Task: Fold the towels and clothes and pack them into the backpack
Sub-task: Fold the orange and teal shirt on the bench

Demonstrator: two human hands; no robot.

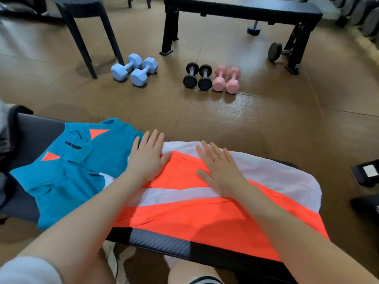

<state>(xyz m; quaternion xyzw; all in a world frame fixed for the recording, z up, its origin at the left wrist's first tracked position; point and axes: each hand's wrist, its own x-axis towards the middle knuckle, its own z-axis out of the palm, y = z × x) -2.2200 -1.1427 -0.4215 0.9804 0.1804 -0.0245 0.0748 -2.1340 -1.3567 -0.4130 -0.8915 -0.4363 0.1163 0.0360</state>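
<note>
An orange and white garment point(194, 210) lies spread flat over the padded bench point(160, 242) in front of me. My left hand point(147, 154) presses flat on its far left corner, fingers straight. Flat on the orange panel near the far edge rests my right hand point(219, 169), fingers spread, a ring on one finger. To the left lies a teal garment point(71, 173) with orange triangles, partly overlapping the orange one's left end. No backpack can be made out for certain.
On the brown floor beyond the bench stand two blue dumbbells point(134, 69), two black dumbbells point(198, 76) and two pink dumbbells point(226, 79). A black stool point(86, 31) and a black weight bench point(242, 9) stand farther back. Dark objects point(367, 173) sit at right.
</note>
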